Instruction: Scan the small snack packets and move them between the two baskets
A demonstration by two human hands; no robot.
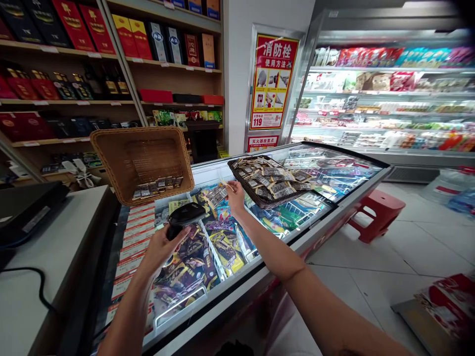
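A shop interior: wooden shelves (208, 70) of boxed bottles at the back, a lit refrigerated display case (371, 20) on the right, and a glass-topped chest freezer (326, 226) of wrapped ice creams across the middle. Through the head camera I see two bare hands over the freezer. The left hand (163, 249) is closed around the handle of a black handheld barcode scanner (187, 212). The right hand (236, 198) pinches a small printed packet (216, 196) by its right end. The packet lies beyond and rightward of the scanner, apart from it, its long axis slanting down-left from the fingertips. Beside the right hand sits a heaped dark wicker basket (248, 190); leftward, a tan wicker basket (144, 143) holds fewer packets.
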